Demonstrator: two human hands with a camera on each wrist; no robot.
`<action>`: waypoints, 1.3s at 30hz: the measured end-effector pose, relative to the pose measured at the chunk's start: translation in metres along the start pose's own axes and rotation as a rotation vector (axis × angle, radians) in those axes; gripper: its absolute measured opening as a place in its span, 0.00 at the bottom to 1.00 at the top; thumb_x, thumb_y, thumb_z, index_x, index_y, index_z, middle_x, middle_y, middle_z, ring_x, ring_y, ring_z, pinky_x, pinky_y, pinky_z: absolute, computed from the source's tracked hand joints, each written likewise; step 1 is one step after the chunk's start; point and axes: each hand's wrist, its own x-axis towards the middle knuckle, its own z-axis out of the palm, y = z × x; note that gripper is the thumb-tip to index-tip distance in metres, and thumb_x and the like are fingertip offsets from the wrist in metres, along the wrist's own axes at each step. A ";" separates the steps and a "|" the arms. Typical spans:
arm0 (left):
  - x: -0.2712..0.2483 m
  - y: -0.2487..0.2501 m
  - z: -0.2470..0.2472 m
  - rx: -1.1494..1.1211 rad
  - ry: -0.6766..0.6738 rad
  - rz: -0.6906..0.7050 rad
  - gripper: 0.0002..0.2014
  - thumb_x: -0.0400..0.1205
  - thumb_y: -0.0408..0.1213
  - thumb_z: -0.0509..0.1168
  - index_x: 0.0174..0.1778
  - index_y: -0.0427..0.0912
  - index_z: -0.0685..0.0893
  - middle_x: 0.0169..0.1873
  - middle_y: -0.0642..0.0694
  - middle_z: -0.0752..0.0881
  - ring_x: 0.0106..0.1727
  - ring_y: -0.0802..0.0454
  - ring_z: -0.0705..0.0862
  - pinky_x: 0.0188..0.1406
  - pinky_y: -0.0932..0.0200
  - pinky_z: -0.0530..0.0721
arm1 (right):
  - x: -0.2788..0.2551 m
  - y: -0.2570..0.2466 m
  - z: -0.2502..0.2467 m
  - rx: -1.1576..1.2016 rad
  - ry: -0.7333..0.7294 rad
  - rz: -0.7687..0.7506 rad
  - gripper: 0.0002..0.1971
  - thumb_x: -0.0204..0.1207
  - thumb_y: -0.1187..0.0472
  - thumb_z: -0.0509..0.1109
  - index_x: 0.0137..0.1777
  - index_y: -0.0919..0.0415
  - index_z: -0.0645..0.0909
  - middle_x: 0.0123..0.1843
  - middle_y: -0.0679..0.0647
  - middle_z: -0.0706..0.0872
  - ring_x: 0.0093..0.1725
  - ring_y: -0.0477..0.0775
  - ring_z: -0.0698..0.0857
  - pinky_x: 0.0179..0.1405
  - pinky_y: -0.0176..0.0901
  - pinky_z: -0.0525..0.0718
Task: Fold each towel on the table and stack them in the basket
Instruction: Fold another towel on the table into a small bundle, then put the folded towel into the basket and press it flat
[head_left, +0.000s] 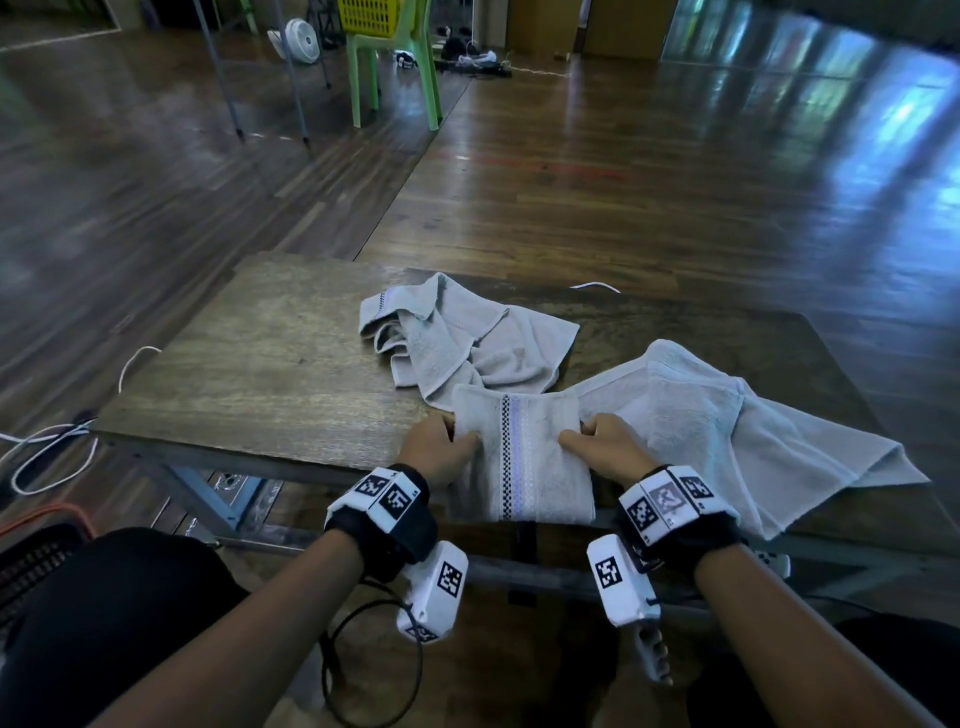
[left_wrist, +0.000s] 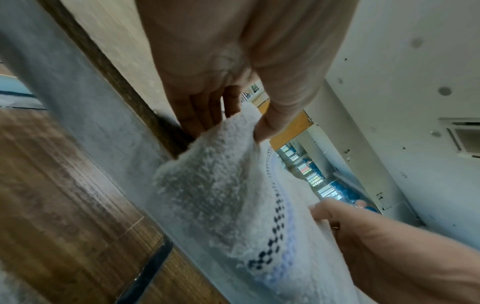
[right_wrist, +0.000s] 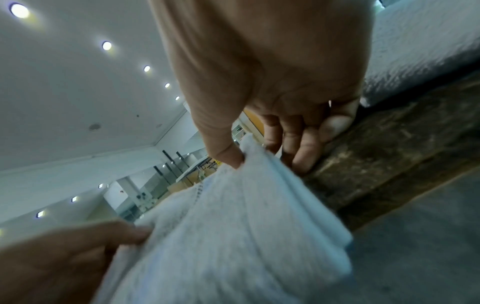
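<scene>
A folded pale towel (head_left: 524, 457) with a checkered stripe hangs over the near edge of the wooden table (head_left: 260, 374). My left hand (head_left: 439, 449) pinches its left edge, thumb on top and fingers beneath, as the left wrist view shows on the towel (left_wrist: 228, 185). My right hand (head_left: 597, 441) pinches the right edge the same way; in the right wrist view the thumb presses the towel (right_wrist: 233, 226). Two more towels lie on the table: a crumpled one (head_left: 457, 338) behind and a spread one (head_left: 727, 431) to the right. A dark basket (head_left: 36, 556) sits low at the left.
A white cable (head_left: 52, 452) loops off the table's left edge. A green chair (head_left: 395, 67) carrying a yellow basket (head_left: 369, 13) stands far back on the wooden floor, with a small fan (head_left: 301, 41) beside it. My knee (head_left: 114, 613) is under the table's near left.
</scene>
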 end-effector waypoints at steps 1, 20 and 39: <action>-0.001 0.000 0.000 -0.036 -0.003 -0.011 0.14 0.80 0.39 0.64 0.28 0.44 0.74 0.26 0.50 0.77 0.30 0.52 0.77 0.27 0.61 0.72 | -0.002 -0.002 -0.002 0.055 -0.021 -0.001 0.16 0.76 0.53 0.66 0.28 0.58 0.71 0.30 0.51 0.77 0.33 0.48 0.77 0.34 0.42 0.72; -0.102 0.045 -0.070 -0.528 0.002 0.129 0.03 0.81 0.31 0.64 0.47 0.40 0.82 0.45 0.44 0.85 0.43 0.51 0.83 0.44 0.55 0.81 | -0.128 -0.054 -0.063 0.619 -0.104 -0.148 0.08 0.80 0.65 0.64 0.53 0.68 0.80 0.49 0.60 0.84 0.49 0.57 0.83 0.47 0.50 0.81; -0.204 0.043 -0.167 -0.617 0.393 0.258 0.12 0.80 0.34 0.66 0.59 0.36 0.82 0.49 0.43 0.86 0.46 0.50 0.83 0.38 0.59 0.81 | -0.195 -0.162 -0.064 0.570 -0.217 -0.496 0.09 0.81 0.60 0.64 0.53 0.65 0.82 0.44 0.58 0.85 0.41 0.54 0.83 0.38 0.45 0.82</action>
